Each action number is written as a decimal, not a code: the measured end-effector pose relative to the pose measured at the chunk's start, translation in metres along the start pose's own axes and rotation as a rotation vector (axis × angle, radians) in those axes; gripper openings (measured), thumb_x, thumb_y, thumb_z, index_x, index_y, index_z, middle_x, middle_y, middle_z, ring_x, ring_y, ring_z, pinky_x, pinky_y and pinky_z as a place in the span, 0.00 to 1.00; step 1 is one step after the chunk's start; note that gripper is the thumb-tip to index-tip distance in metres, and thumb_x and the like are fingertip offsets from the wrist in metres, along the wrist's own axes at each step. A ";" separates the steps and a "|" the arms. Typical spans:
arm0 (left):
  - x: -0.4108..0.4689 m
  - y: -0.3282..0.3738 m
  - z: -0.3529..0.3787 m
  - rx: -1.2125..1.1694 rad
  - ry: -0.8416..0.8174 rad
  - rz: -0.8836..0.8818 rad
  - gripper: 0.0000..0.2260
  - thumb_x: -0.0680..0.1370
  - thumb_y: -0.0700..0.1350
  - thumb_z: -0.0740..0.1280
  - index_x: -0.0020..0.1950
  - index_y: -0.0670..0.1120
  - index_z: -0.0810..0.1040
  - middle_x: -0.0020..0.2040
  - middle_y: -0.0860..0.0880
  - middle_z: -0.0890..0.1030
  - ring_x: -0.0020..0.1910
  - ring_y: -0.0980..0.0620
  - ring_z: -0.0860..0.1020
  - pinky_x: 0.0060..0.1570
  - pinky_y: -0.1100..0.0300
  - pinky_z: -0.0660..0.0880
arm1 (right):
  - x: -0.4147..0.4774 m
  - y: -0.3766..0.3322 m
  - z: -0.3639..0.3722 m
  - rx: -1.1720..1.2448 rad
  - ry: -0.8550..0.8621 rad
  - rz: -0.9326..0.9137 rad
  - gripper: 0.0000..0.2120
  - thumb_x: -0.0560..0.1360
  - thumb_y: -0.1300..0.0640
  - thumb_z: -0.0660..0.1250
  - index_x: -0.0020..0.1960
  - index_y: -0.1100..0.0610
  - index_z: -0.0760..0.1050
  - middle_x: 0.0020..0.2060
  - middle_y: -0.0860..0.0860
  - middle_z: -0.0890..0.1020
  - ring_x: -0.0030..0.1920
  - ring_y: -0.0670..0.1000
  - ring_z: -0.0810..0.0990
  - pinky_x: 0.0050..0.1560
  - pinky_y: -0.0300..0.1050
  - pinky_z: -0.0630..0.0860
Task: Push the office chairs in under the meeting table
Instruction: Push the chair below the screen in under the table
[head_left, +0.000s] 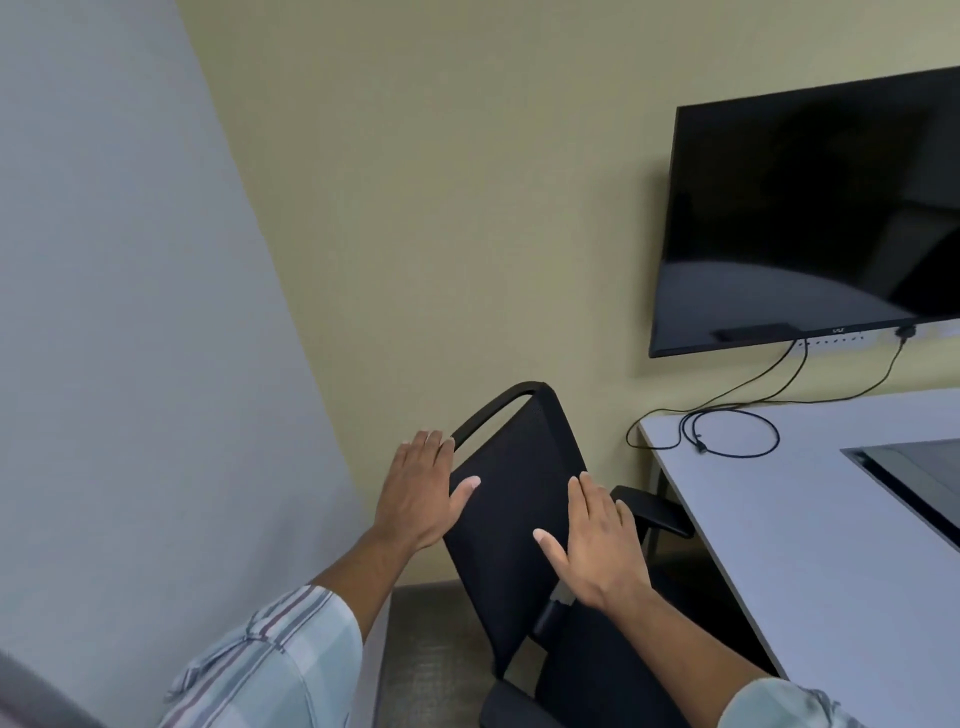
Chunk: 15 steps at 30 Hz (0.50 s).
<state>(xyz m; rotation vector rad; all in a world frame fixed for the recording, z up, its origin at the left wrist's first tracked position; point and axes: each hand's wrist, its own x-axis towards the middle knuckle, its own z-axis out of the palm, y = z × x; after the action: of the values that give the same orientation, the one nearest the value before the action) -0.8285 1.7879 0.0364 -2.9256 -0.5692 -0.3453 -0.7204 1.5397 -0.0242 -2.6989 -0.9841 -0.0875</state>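
A black mesh-backed office chair (511, 499) stands in front of me, its backrest turned toward me and its right armrest (654, 512) close to the left edge of the light grey meeting table (810, 551). My left hand (421, 493) lies flat with spread fingers on the backrest's left edge, thumb on the mesh. Flat on the right side of the backrest is my right hand (597, 545), fingers straight. Neither hand curls around the frame. The chair's seat and base are mostly hidden below.
A dark wall-mounted screen (810, 218) hangs above the table's far end, with black cables (727, 431) trailing onto the tabletop. A dark inset panel (914, 483) sits in the table. A grey wall (130, 338) runs close on the left; carpet (431, 649) shows beside the chair.
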 end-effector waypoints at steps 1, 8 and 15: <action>0.019 -0.003 0.002 -0.001 -0.002 0.016 0.35 0.87 0.67 0.51 0.83 0.43 0.67 0.83 0.41 0.68 0.83 0.39 0.63 0.83 0.42 0.60 | 0.012 -0.003 0.002 0.012 0.011 0.020 0.47 0.80 0.26 0.42 0.87 0.59 0.47 0.87 0.57 0.55 0.86 0.58 0.55 0.84 0.61 0.56; 0.147 -0.019 0.022 -0.151 -0.086 0.077 0.32 0.88 0.63 0.55 0.84 0.42 0.66 0.84 0.40 0.66 0.83 0.40 0.63 0.82 0.45 0.59 | 0.091 -0.038 0.013 0.100 0.099 0.147 0.49 0.79 0.24 0.43 0.86 0.59 0.47 0.86 0.57 0.55 0.85 0.57 0.56 0.85 0.59 0.57; 0.241 -0.041 0.052 -0.204 -0.378 0.096 0.33 0.87 0.66 0.55 0.80 0.41 0.69 0.78 0.40 0.73 0.76 0.39 0.72 0.74 0.43 0.69 | 0.158 -0.090 0.041 0.153 0.040 0.250 0.50 0.78 0.24 0.48 0.87 0.59 0.44 0.87 0.57 0.51 0.86 0.58 0.52 0.85 0.62 0.53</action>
<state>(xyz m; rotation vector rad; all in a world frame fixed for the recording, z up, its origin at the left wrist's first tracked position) -0.6169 1.9193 0.0506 -3.2237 -0.4575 0.1782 -0.6584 1.7154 -0.0199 -2.6422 -0.6092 -0.0166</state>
